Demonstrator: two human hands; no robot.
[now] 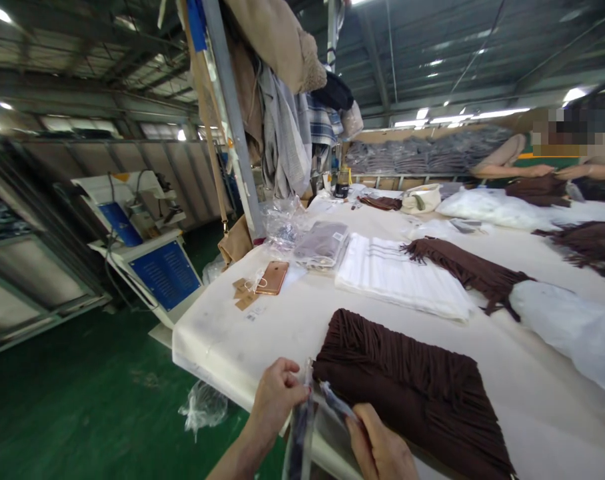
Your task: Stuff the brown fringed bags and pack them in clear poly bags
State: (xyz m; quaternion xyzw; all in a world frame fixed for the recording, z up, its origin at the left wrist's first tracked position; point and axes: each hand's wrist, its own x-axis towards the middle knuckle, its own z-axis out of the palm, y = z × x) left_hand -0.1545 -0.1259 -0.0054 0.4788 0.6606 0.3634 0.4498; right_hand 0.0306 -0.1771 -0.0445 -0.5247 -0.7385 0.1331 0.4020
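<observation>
My left hand (280,392) pinches the edge of a clear plastic bag (301,427) between thumb and fingers at the table's near edge. Closed around a bunched, greyish part of the plastic is my right hand (380,445), a little lower and to the right. The bag hangs down between both hands, and its lower end leaves the view. Just beyond them lies a folded dark brown fringed scarf (407,387), its fringe spread over the upper half. The right hand is close to the scarf's near side; whether they touch, I cannot tell.
On the white table (222,340) lie a phone (272,277), brown tags (246,301), a bagged grey textile (321,244), a folded white cloth (397,277) and another brown scarf (462,263). A metal post (232,127) stands left. Across the table, a person (547,160) handles brown fabric.
</observation>
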